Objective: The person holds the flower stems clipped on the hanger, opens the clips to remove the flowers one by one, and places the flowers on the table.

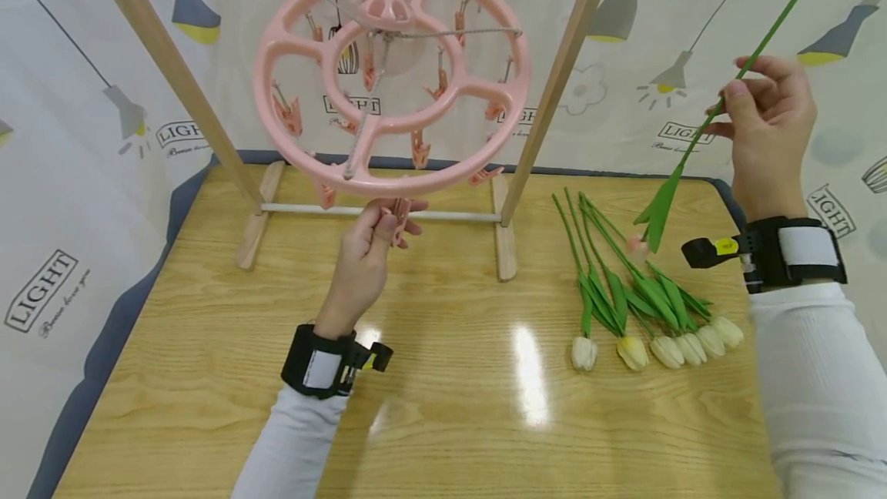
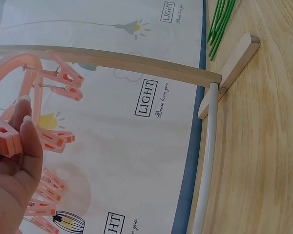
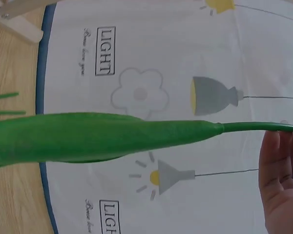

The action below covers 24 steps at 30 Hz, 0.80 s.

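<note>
A round pink clip hanger (image 1: 393, 185) hangs from a wooden stand, with several pink clips dangling below its rings. My left hand (image 1: 362, 252) pinches one clip (image 1: 400, 222) under the front rim between thumb and fingers; that clip (image 2: 5, 139) also shows in the left wrist view. At the right, my right hand (image 1: 772, 114) pinches the stem of a tulip (image 1: 661, 210), raised with its bloom pointing down. Its pale pink bloom is partly behind the green leaf. In the right wrist view the tulip's leaf (image 3: 102, 139) stretches across the picture, away from the fingers.
Several white and yellowish tulips (image 1: 668, 351) lie on the wooden table (image 1: 443, 422) at the right, stems toward the back. The stand's wooden posts (image 1: 557, 91) and white crossbar (image 1: 312, 209) frame the hanger. A curtain printed with lamps (image 1: 665, 75) hangs behind.
</note>
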### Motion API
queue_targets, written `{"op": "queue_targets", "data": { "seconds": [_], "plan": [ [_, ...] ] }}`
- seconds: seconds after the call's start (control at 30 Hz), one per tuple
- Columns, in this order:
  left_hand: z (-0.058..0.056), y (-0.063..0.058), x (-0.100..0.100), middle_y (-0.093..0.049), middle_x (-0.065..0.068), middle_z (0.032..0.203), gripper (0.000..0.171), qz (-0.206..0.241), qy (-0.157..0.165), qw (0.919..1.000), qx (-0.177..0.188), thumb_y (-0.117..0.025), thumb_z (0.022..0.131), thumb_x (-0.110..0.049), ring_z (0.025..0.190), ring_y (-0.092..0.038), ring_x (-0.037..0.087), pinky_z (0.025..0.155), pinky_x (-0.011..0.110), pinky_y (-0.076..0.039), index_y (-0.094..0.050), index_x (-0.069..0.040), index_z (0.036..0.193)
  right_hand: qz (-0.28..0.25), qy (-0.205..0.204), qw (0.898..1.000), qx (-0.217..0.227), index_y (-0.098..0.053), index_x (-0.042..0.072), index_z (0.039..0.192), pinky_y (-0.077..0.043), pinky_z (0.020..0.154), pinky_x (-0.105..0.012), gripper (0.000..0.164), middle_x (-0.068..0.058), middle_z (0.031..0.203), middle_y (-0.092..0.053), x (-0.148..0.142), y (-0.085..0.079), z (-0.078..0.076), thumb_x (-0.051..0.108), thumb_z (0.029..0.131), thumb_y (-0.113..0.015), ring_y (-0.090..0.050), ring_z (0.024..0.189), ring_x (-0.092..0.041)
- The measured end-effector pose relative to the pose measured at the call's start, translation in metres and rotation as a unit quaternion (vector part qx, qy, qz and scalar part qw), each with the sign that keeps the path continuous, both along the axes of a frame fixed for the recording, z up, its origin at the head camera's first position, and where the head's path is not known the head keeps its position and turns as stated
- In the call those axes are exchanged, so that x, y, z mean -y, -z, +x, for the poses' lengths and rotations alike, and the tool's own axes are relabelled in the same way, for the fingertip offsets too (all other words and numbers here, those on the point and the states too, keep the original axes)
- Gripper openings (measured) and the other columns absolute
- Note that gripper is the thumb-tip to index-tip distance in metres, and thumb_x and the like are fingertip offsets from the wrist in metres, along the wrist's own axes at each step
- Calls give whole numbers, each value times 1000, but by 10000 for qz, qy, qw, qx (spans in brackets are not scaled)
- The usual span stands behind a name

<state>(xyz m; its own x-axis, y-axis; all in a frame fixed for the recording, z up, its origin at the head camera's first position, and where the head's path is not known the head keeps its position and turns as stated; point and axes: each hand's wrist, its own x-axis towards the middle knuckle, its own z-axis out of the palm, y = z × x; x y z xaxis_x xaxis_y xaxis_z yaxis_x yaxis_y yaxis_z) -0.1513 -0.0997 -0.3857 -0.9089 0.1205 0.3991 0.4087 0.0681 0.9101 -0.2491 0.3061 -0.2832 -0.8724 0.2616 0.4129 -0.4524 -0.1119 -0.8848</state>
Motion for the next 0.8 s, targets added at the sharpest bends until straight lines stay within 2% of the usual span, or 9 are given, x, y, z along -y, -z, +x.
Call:
{"op": "queue_targets", "data": {
  "seconds": [0.1,0.2,0.27,0.33,0.43,0.53,0.67,0.73,0.8],
  "plan": [
    [0,0,0,-65,19,123,34,19,-8,10000,-26,-33,108,-17,95,-64,11,75,35,-53,-53,1,128,468,297,9981,285,-62,6,119,-53,57,-16,25,-6,87,-57,-9,6,-3,5,94,-63,-57,70,-15],
    [0,0,0,-66,17,122,34,37,-19,10000,-40,-33,108,-18,94,-65,14,74,32,-53,-53,2,127,1611,802,9810,728,-60,12,124,-52,60,-10,26,2,88,-57,-20,14,-6,8,98,-57,-56,73,-8],
    [0,0,0,-66,17,122,33,46,-22,10000,-35,-34,108,-17,95,-65,17,73,29,-53,-53,1,128,2562,1129,9547,1008,-57,18,128,-49,62,-6,28,11,88,-57,-28,20,-7,13,101,-54,-55,76,-1],
    [-1,1,0,-66,17,122,32,61,-21,10000,-39,-35,108,-16,95,-65,20,74,27,-53,-53,1,128,3532,1430,9171,1170,-54,20,133,-45,64,-3,31,21,88,-54,-35,28,-9,19,103,-50,-52,77,5],
    [-1,2,0,-66,16,121,30,55,-45,10000,-39,-37,108,-14,94,-65,16,74,27,-53,-53,2,128,4448,1659,8720,1195,-53,17,137,-37,62,-5,34,32,83,-47,-44,39,-11,23,103,-47,-46,74,13],
    [-1,2,0,-65,17,121,29,48,-46,9999,-83,-40,107,-14,94,-64,12,74,28,-52,-53,2,128,5150,1776,8301,1193,-51,11,139,-32,60,-14,37,13,87,-62,-50,48,-13,22,105,-46,-45,72,8],
    [-1,2,0,-65,20,122,30,58,2,9999,-147,-43,106,-17,94,-63,11,73,25,-51,-53,2,127,5850,1660,7838,1260,-47,4,142,-41,65,-38,39,-30,109,-60,-54,57,-13,19,106,-42,-57,84,-28],
    [-2,3,0,-64,22,122,31,65,20,9998,-164,-43,106,-18,94,-63,11,74,26,-51,-53,3,127,6116,1568,7655,1243,-47,2,141,-41,66,-53,39,-33,110,-58,-55,61,-12,17,106,-42,-54,91,-47],
    [-2,3,0,-64,22,122,31,79,29,9999,-151,-44,106,-18,94,-63,12,74,27,-51,-53,3,128,6312,1539,7504,1219,-47,2,140,-41,67,-62,37,-34,109,-57,-57,66,-10,16,106,-41,-54,91,-51]
  ]
}}
